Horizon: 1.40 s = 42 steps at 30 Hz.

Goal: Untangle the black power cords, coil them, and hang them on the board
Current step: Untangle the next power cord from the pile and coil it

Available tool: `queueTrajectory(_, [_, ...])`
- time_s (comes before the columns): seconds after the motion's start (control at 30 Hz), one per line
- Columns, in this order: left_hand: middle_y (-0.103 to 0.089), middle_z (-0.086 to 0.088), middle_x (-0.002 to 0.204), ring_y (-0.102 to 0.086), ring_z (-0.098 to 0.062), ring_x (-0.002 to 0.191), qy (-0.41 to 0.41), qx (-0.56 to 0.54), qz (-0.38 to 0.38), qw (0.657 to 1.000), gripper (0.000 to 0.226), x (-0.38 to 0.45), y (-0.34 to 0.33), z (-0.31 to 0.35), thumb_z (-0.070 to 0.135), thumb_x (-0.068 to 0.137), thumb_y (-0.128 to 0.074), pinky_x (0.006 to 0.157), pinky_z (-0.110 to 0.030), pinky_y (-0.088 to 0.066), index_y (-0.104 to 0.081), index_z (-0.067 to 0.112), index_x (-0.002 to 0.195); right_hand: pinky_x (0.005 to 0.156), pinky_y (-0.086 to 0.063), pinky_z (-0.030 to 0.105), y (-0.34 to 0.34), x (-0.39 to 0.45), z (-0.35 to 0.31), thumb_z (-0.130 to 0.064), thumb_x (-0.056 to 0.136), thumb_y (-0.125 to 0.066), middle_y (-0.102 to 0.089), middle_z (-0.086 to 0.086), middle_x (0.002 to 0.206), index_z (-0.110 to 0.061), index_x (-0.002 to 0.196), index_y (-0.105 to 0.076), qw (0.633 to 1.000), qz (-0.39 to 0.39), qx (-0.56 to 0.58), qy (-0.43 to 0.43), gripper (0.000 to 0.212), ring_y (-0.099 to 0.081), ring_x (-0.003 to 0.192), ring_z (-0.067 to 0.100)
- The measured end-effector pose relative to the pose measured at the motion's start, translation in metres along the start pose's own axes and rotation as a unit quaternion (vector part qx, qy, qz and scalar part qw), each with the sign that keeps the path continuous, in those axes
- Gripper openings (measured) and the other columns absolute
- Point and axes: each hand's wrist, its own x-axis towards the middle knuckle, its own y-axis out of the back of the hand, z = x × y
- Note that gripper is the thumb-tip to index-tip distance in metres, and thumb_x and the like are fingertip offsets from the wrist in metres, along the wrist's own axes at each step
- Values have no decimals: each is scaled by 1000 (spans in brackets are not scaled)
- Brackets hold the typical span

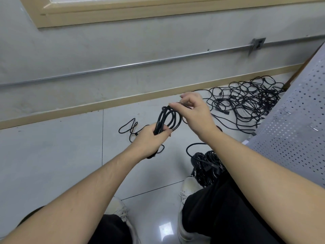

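Observation:
My left hand grips the bottom of a coil of black power cord held over the tiled floor. My right hand pinches the cord at the top of that coil. A loose end of the cord trails on the floor to the left of my left hand. A large tangle of black cords lies on the floor by the wall at the right. A pile of coiled cords rests on the floor under my right forearm. A white perforated board stands at the right edge.
A grey wall with a metal conduit and a socket box runs across the back, with a beige skirting board below. My white shoes and black trousers fill the bottom of the view.

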Motion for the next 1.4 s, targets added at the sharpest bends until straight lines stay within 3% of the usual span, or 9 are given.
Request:
queueTrajectory(0.17, [-44, -5, 70, -39, -21, 55, -39, -62, -23, 997, 20, -6, -1, 5, 26, 98, -59, 51, -28, -31, -66, 26, 79, 77, -58, 55, -7, -3, -3, -41, 85, -80, -68, -4, 105, -27, 100, -38, 982, -37, 106, -150, 46, -70, 91, 18])
queueTrajectory(0.27, [-41, -10, 70, -36, -20, 53, -59, -70, -34, 995, 23, -10, -2, 1, 16, 102, -54, 48, -26, -30, -66, 21, 82, 64, -59, 37, -9, -7, -10, -38, 87, -80, -69, 7, 86, -17, 119, -41, 960, -82, 137, -231, 55, -69, 67, 21])
queueTrajectory(0.47, [-42, -12, 71, -38, -19, 59, -64, -132, -41, 988, 24, -12, -2, 3, 15, 106, -50, 49, -27, -36, -64, 16, 87, 65, -54, 32, -12, -3, -12, -37, 82, -84, -56, 2, 63, -12, 95, -64, 937, -81, 209, -269, 34, -61, 64, 19])
queueTrajectory(0.67, [-63, 18, 68, -65, -2, 80, -66, -123, -64, 988, 26, -12, -8, 6, 22, 108, -48, 67, -14, -42, -59, 18, 85, 47, -32, 24, -16, 0, -14, -32, 86, -79, -24, -3, 52, -18, 84, -51, 921, -56, 253, -290, 31, -28, 45, 11])
queueTrajectory(0.83, [-65, 3, 125, -57, 4, 119, -65, -145, -147, 976, 22, -11, -12, 5, 21, 105, -55, 90, -26, -50, -62, 20, 84, 37, -21, 19, -12, 0, -13, -29, 89, -76, -18, -4, 53, -21, 76, -43, 901, -74, 296, -307, 36, -17, 42, 9])
queueTrajectory(1.0, [-72, 3, 86, -71, -26, 91, -42, -223, -228, 947, 18, -10, -7, 7, 25, 96, -57, 86, -26, -53, -54, 11, 85, 33, -18, 17, -12, 2, -10, -29, 89, -76, -17, -4, 56, -19, 75, -43, 880, -78, 350, -313, 37, -15, 40, 7])
queueTrajectory(1.1, [-55, -2, 72, -57, -22, 65, -12, -275, -230, 933, 19, -11, -8, 10, 27, 92, -59, 93, -51, -57, -52, 11, 84, 33, -21, 17, -13, 4, -9, -32, 89, -77, -18, -5, 56, -20, 74, -44, 887, -79, 343, -298, 38, -16, 41, 8])
queueTrajectory(1.2, [-46, -1, 72, -45, -18, 60, 3, -288, -215, 933, 21, -13, -8, 8, 25, 100, -59, 77, -45, -61, -47, 14, 87, 43, -33, 22, -16, 2, -11, -40, 91, -74, -28, -2, 55, -21, 75, -45, 930, -64, 255, -256, 38, -27, 44, 9])
queueTrajectory(1.4, [-43, 0, 72, -47, -15, 57, -10, -297, -104, 949, 19, -7, 5, 2, 19, 108, -48, 63, -38, -54, -48, 17, 89, 81, -54, 38, -25, -3, 1, -78, 97, -18, -70, 9, 81, -15, 98, -59, 911, -174, 203, -313, 75, -68, 74, 24])
